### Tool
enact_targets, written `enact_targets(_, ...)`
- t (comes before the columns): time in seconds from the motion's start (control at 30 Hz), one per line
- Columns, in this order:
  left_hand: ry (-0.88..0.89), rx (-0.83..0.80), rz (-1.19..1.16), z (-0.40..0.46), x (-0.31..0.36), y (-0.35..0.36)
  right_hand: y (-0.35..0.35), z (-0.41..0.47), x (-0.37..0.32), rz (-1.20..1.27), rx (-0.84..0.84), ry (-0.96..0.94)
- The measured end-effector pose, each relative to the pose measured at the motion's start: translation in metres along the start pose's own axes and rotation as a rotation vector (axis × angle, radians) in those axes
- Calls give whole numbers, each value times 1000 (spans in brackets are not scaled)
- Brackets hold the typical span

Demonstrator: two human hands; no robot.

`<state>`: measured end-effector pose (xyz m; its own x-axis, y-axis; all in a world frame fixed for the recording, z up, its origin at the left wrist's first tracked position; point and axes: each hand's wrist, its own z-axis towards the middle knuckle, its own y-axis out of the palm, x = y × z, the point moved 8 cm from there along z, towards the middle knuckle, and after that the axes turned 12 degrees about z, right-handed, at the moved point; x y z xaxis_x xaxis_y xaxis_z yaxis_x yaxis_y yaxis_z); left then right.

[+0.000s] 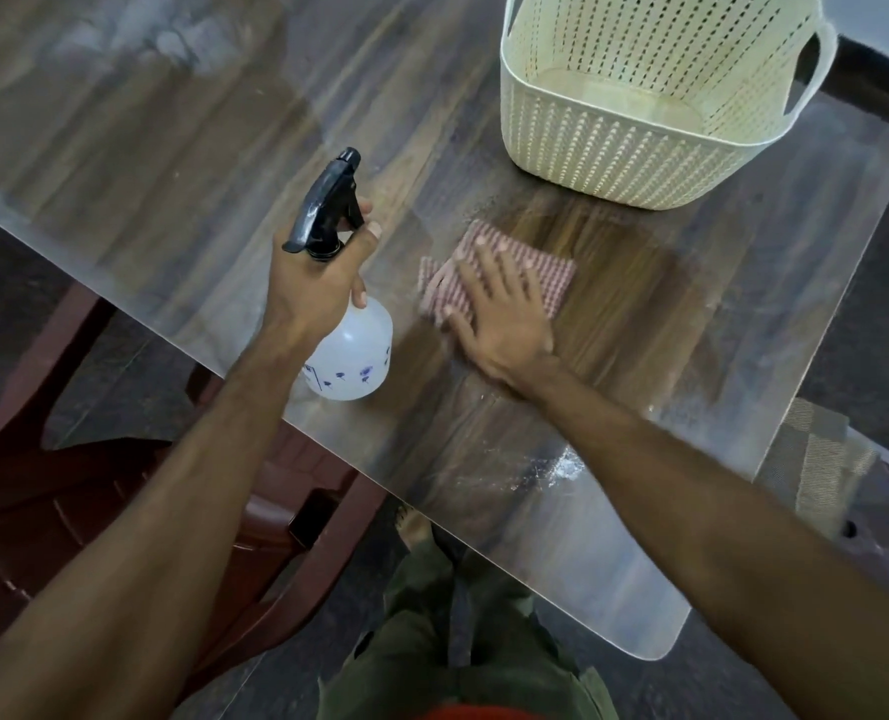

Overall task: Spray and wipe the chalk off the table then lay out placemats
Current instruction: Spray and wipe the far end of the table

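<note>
Beside the table [182, 127] edge, the left hand [310, 283] grips the spray bottle [351, 350] by its neck; just right of it, the right hand [499, 319] presses flat-fingered on the checked cloth [546, 272], basket [640, 148] beyond.

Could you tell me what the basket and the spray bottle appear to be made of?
The basket looks like cream moulded plastic: regular perforations, matte sheen. The spray bottle seems to be translucent white plastic with a glossy black plastic trigger head; the left hand holds its neck.

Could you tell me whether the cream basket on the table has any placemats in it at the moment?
No, the cream basket shows only its bare floor inside, with nothing lying in it.
</note>
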<state>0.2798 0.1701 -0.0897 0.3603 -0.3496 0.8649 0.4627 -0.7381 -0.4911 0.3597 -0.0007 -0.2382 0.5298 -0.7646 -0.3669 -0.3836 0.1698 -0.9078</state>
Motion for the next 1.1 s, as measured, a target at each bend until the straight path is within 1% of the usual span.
enact_targets(0.07,3,0,7,2,-2,-2,12,-26,-13,8,-33,-88)
enact_targets(0.1,4,1,7,3,-4,-4,12,-37,-7,11,-29,-92)
enact_targets(0.17,8,-2,-2,6,-8,-11,1,-37,17,-12,15,-30)
enact_targets(0.27,18,-1,20,12,-16,-20,-20,6,43,-33,70,96)
enact_targets(0.37,19,-2,30,17,-21,-24,-24,59,19,-39,60,81)
enact_targets(0.47,23,-6,18,19,-23,-24,-8,80,-35,-45,21,4)
enact_targets(0.53,14,-10,19,20,-23,-22,13,62,-69,-52,-32,-79)
enact_targets(0.6,36,-25,11,18,-17,-19,34,14,-92,-28,-67,-188)
enact_targets(0.67,63,-41,2,15,-12,-16,44,-42,-91,19,-51,-266)
enact_targets(0.7,66,-49,-8,14,-11,-15,47,-64,-76,0,-71,-260)
enact_targets(0.73,63,-58,-20,11,-11,-13,44,-79,-53,-27,-80,-216)
enact_targets(0.83,58,-79,-27,4,-10,-9,7,-84,26,-41,20,35)
enact_targets(0.9,79,-89,-21,-2,-8,-6,-14,-68,61,-17,85,199)
enact_targets(0.97,92,-96,-18,-8,-6,-3,-20,-49,57,7,135,273)
enact_targets(1.0,95,-102,-16,-11,-5,-2,-16,-41,42,14,143,260)
enact_targets(1.03,97,-105,-16,-14,-4,-1,-6,-36,21,15,128,211)
enact_targets(1.1,107,-102,-23,-20,0,0,22,-45,-32,0,77,40)
